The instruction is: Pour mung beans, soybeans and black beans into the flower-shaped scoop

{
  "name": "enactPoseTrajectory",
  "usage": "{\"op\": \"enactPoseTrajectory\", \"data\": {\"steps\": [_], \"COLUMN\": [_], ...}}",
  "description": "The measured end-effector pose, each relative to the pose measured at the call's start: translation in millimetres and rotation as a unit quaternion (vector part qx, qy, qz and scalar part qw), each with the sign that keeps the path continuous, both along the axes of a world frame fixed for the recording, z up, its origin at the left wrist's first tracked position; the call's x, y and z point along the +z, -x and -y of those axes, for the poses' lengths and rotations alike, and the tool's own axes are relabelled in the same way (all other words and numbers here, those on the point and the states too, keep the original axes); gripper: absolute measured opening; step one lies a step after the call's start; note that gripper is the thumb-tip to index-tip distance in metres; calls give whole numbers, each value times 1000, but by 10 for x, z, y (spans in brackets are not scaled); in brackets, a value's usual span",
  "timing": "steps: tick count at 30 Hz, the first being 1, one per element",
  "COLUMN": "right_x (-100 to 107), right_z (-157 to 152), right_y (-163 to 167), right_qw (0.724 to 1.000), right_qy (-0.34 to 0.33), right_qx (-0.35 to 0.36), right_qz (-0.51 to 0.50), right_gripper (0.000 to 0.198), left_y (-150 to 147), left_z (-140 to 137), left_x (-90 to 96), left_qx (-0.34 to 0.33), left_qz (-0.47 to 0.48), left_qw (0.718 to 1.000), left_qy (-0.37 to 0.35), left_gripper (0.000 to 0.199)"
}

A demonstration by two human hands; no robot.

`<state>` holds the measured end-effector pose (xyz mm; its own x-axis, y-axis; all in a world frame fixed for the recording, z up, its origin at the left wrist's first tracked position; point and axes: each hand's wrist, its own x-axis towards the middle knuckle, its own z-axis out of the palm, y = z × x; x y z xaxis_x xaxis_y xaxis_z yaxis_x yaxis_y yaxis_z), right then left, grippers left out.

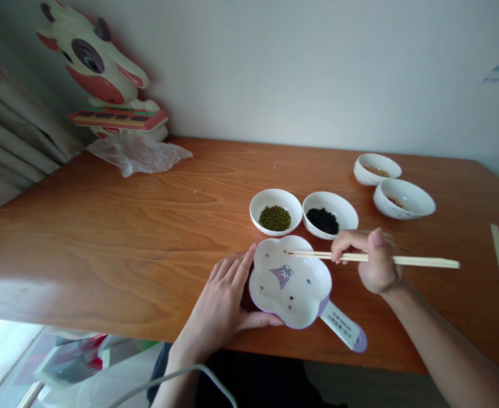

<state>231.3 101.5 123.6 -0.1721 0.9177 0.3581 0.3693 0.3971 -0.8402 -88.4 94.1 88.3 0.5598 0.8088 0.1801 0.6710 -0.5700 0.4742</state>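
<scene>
We had the wooden table (126,238) beneath everything, with the cow toy (109,62) at its far left corner, well apart from our work. The flower-shaped dish (269,300) sat at the near edge, its handle angled toward our right, so that its basin lay between our hands. Our left hand (224,300) cupped the dish's left side, fingers loosely spread, index at the rim and thumb along the near edge; we judged that this steadied it. Our right hand (377,263) had its fingers closed around the chopsticks (423,261), gripped partway along so that the tips reached over the dish's far lobe. Just beyond, side by side, stood the green-bean bowl (275,196) and the black-bean bowl (343,212), probably set there for easy reach; two other bowls (415,198) stood farther back to the right. The chopstick tips lay close together, but we could not tell whether they pinched anything, nor whether the dish's small dark specks were beans or printed decoration.
</scene>
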Motion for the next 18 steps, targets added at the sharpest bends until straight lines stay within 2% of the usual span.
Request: {"op": "enactPoseTrajectory", "data": {"steps": [12,18], "right_x": [119,153], "right_z": [10,-26], "right_y": [-1,2], "right_qw": [987,991], "right_qy": [-36,62], "right_qx": [-41,-19], "right_qz": [-149,-114], "right_gripper": [79,85], "left_y": [11,11], "left_z": [-4,-2], "left_x": [-26,-38], "left_qx": [-2,-2], "left_qz": [2,1], "left_qw": [1000,1000], "left_qy": [-12,-10], "left_gripper": [125,125]}}
